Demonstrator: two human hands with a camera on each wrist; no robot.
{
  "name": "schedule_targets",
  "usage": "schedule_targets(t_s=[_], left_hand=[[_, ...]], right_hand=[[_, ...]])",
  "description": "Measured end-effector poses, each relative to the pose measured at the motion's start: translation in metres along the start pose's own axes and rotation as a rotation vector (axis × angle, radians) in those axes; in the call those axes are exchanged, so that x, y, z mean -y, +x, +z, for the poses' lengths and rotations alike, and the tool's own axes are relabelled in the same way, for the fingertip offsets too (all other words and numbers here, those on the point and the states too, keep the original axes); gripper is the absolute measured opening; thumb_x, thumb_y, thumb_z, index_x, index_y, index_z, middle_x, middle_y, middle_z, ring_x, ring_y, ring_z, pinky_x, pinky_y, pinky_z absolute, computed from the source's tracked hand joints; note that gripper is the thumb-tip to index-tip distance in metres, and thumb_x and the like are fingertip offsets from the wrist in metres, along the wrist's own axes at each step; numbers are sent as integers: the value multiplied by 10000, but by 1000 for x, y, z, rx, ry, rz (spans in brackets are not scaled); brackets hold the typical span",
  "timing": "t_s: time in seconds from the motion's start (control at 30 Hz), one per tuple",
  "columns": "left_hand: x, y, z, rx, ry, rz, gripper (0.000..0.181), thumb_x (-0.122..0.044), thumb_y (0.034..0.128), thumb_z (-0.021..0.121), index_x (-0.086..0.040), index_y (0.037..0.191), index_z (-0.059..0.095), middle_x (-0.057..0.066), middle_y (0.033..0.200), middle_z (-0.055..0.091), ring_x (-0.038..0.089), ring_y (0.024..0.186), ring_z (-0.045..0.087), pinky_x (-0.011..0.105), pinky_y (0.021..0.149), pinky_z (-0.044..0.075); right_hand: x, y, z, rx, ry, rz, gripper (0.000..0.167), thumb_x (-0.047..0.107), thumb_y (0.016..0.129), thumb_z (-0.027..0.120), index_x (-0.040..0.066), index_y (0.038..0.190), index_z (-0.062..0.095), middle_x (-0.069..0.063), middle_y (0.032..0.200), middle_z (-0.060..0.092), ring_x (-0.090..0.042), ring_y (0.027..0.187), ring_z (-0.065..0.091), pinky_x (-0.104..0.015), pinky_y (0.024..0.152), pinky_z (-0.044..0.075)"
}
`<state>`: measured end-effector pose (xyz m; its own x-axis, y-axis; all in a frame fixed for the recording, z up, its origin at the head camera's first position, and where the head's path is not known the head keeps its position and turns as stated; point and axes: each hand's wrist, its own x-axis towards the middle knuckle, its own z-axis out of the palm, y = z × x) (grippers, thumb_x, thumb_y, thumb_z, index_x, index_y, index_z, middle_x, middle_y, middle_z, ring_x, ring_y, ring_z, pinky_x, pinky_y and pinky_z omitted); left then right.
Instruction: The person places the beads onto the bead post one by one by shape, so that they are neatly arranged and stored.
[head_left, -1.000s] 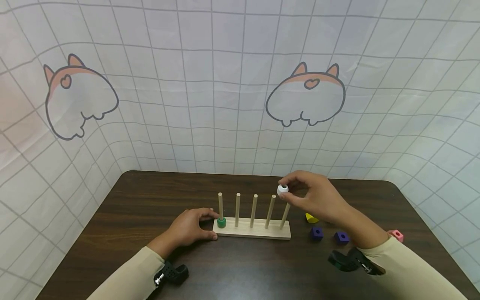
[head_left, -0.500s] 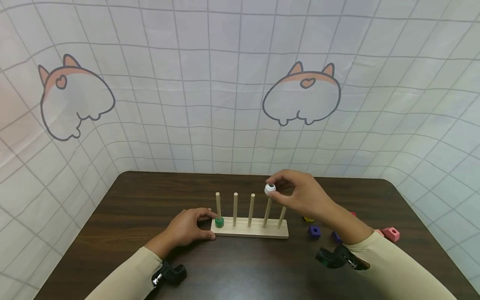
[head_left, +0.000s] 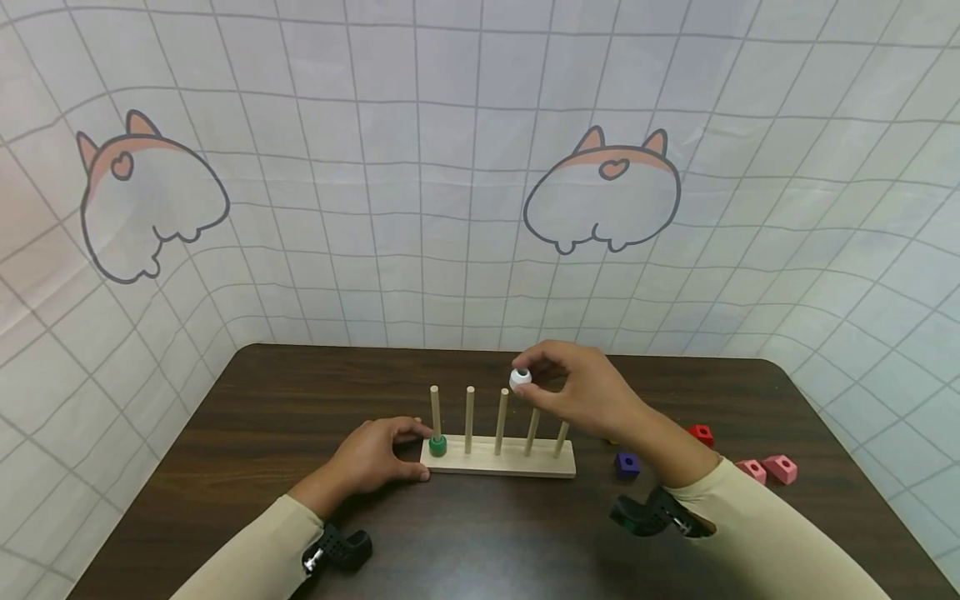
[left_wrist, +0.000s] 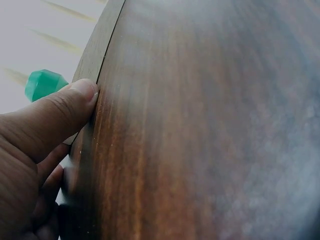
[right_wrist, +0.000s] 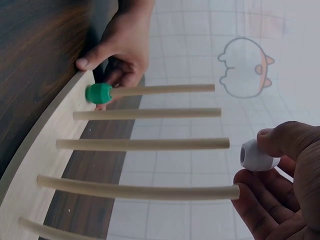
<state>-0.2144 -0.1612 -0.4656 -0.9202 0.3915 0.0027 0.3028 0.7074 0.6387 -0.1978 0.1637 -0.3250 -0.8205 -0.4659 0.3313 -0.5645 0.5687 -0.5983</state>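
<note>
My left hand [head_left: 369, 460] grips the left end of a wooden peg stand [head_left: 480, 465], thumb at the front edge and fingers behind. A green bead [head_left: 438, 447] sits at the foot of the leftmost peg; the other pegs that show carry nothing. Between thumb and fingertips, my right hand [head_left: 581, 390] pinches a white bead [head_left: 520, 379] at about peg-top height. In the right wrist view the white bead's hole faces the tip of the middle peg [right_wrist: 145, 144], with a small gap between them. My right hand partly hides the two rightmost pegs in the head view.
To the right of the stand lie a purple block [head_left: 627, 466], a red block [head_left: 701, 434] and two pink blocks [head_left: 781, 469]. A sliver of yellow shows beside my right forearm. White gridded cloth [head_left: 450, 208] hangs behind the dark wooden table [head_left: 487, 542].
My right hand has moved left with the white bead, from above the right end of the stand to near the middle peg. The left hand keeps its grip on the stand.
</note>
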Motion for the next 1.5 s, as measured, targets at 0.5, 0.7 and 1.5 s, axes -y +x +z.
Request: schedule_targets(t_s=[0.5,0.7,1.5], left_hand=[[1,0,-1,-2,3,-2,507,-423,756,913,-319,1214,720,38,1355,663,280,1293,582,554,1056,440],[1,0,-1,-4,-5,10,511,-415,755,916,-296,1214,724,45,1342,671,267,1268,602,548,1048,450],[2,1,-1,-1,-25,18,513,-391,755,921,-278,1216,727,56,1343,668,253,1251,617,531,1054,454]], right_hand=[[9,13,18,25,39,16,263,199,918,800,155,1166,724,84,1051,712,-80,940,676,-381,842,559],[11,18,23,32,51,26,269,204,923,795,149,1176,723,81,1066,709,-74,939,675,-371,827,563],[32,38,49,36,79,14,273,194,932,784,143,1193,720,62,1071,714,-80,940,678,-369,839,569]])
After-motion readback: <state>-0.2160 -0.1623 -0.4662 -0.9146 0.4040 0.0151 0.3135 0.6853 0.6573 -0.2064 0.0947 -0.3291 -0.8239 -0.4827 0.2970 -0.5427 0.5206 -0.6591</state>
